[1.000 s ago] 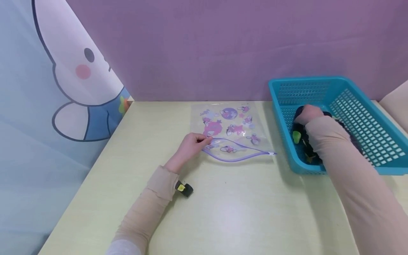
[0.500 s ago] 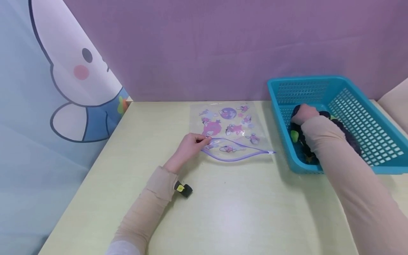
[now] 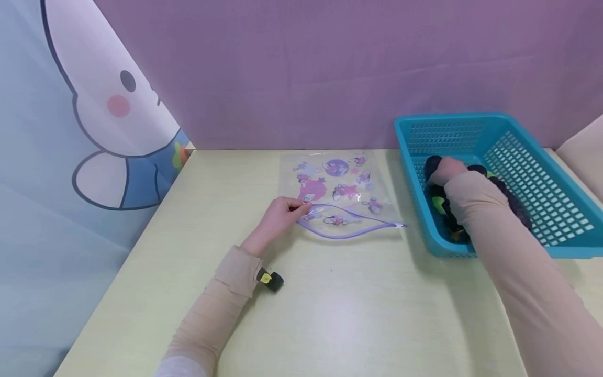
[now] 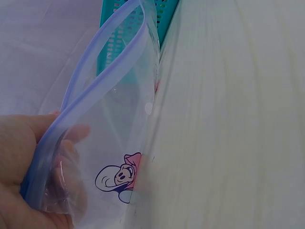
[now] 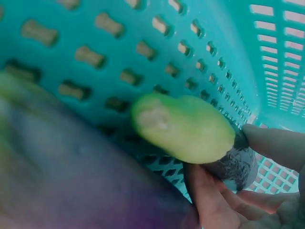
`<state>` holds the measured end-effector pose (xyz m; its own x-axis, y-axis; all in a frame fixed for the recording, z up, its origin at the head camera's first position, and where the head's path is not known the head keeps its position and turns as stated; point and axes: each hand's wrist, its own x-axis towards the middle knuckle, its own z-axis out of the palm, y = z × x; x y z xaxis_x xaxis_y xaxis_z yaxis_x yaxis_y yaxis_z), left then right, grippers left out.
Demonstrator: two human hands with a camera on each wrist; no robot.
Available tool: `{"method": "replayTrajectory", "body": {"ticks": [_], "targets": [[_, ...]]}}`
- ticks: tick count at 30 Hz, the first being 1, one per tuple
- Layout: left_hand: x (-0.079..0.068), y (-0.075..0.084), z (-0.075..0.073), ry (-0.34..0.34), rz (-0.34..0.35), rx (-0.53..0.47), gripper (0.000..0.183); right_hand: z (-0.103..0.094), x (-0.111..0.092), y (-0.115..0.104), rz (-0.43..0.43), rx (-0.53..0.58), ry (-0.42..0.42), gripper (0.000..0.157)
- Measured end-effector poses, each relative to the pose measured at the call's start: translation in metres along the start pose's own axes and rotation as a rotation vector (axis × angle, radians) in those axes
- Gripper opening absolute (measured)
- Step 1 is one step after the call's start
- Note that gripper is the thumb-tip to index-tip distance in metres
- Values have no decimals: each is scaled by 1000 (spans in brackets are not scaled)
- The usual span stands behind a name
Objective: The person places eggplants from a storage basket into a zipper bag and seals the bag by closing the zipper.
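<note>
My left hand [image 3: 279, 220] pinches the left end of the mouth of a clear zip bag [image 3: 346, 192] with pink and purple cartoon prints. The bag lies on the table, its purple-edged mouth gaping. In the left wrist view the thumb and fingers show at the bag's edge [image 4: 90, 98]. My right hand [image 3: 449, 170] is inside the blue basket and grips an eggplant [image 5: 190, 131] with a green cap and dark body. The cap faces the right wrist camera, and fingers wrap the dark part. A larger dark purple thing [image 5: 86, 167], greenish at one end, lies close by.
The blue basket [image 3: 414, 209] stands at the right of the table [image 3: 301, 319] and holds several more dark things, partly under the right forearm. A purple curtain [image 3: 292, 73] hangs behind the table, a blue cartoon-print cloth [image 3: 37, 235] at the left.
Inside the basket, the right hand shifts slightly and the gripped eggplant turns, its dark end now showing more to the left of the hand. The left hand keeps its pinch on the bag.
</note>
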<state>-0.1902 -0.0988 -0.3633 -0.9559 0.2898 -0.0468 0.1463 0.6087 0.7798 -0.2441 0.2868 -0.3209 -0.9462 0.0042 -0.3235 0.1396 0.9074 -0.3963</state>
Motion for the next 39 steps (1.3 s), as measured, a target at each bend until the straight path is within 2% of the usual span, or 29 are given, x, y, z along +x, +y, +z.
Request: {"method": "replayTrajectory", "body": {"ticks": [7, 18, 25, 31, 36, 39], "targets": [[-1, 1, 0, -4, -13, -5, 36, 3, -2, -3, 12, 17, -2, 47], [-1, 1, 0, -1, -3, 2, 37, 0, 1, 1, 34, 96, -81, 42], [-1, 0, 0, -2, 6, 1, 36, 0, 1, 1, 25, 126, -60, 36], [-2, -1, 1, -6, 2, 2, 35, -1, -1, 3, 24, 272, -65, 51], [-1, -1, 0, -4, 4, -1, 36, -7, -4, 2, 39, 346, -118, 62], [0, -1, 0, -1, 17, -6, 40, -12, -4, 0, 60, 395, -150, 74]]}}
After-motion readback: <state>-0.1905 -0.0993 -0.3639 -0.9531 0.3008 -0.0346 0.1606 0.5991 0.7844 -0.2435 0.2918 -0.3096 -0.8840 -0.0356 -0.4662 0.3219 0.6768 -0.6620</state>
